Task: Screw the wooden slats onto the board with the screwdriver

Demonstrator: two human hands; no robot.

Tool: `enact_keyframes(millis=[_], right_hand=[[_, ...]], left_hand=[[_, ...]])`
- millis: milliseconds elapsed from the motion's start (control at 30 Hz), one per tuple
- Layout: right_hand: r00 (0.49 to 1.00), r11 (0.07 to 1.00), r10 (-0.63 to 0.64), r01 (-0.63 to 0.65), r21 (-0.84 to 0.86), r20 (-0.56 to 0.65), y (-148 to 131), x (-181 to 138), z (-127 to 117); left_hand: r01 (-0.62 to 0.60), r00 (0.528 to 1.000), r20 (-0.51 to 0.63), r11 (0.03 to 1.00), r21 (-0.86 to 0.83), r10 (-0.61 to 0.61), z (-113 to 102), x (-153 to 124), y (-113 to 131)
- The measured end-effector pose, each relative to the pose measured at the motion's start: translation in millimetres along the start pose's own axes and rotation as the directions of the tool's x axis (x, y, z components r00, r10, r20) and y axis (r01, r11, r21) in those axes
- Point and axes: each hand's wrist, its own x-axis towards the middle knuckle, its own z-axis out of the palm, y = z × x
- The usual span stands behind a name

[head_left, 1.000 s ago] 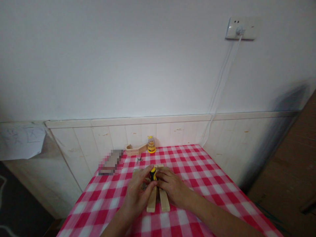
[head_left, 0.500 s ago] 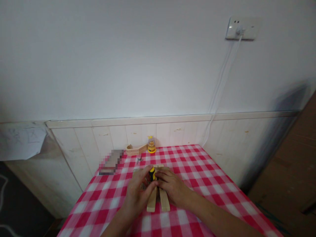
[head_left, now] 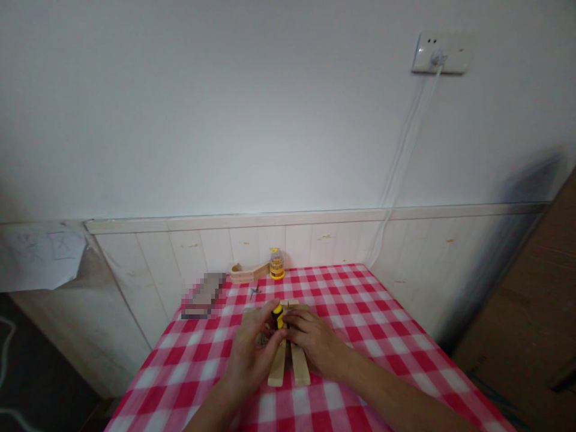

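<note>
A short screwdriver [head_left: 278, 317] with a black and yellow handle stands nearly upright between my hands, its tip hidden. My left hand [head_left: 249, 344] is closed, thumb and fingers about the handle. Below it is a wooden piece with two pale legs [head_left: 277, 367] pointing toward me, spread slightly apart. My right hand [head_left: 318, 342] is closed over the right side of this wooden piece, its fingertips close beside the screwdriver. Fingers hide most of the wood's middle and whatever the screwdriver meets.
A red and white checked cloth [head_left: 355, 360] covers the table. At its back edge stand a yellow bit case [head_left: 277, 264] and a curved wooden piece [head_left: 245, 275]. Small dark metal parts [head_left: 255, 291] lie nearer. A blurred flat object [head_left: 204, 295] lies at the left edge.
The screwdriver handle appears slightly turned, with its yellow and black bands placed differently. Both hands stay in almost the same place, and the wooden piece has not visibly moved.
</note>
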Motion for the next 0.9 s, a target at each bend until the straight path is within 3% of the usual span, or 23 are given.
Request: enact_keyframes(millis=[367,633,900], right_hand=[[1.0,1.0,-0.02,0.02,0.001,-0.015,3.1,-1.6,3.4],[0.999,1.0,-0.015,0.015,-0.014,-0.038,3.3,-1.2,5.9],[1.0,1.0,-0.004,0.004,-0.016,-0.01,0.4,-0.5,0.3]], left_hand=[[0.114,0.993,-0.035,0.993,-0.016,-0.115,3.9,-1.0,3.2],[-0.019,0.999,-0.034,1.0,0.023,0.02,2.2,0.2,0.9],[-0.005,0.998,-0.061,0.999,0.052,0.008,2.1,1.3,-0.1]])
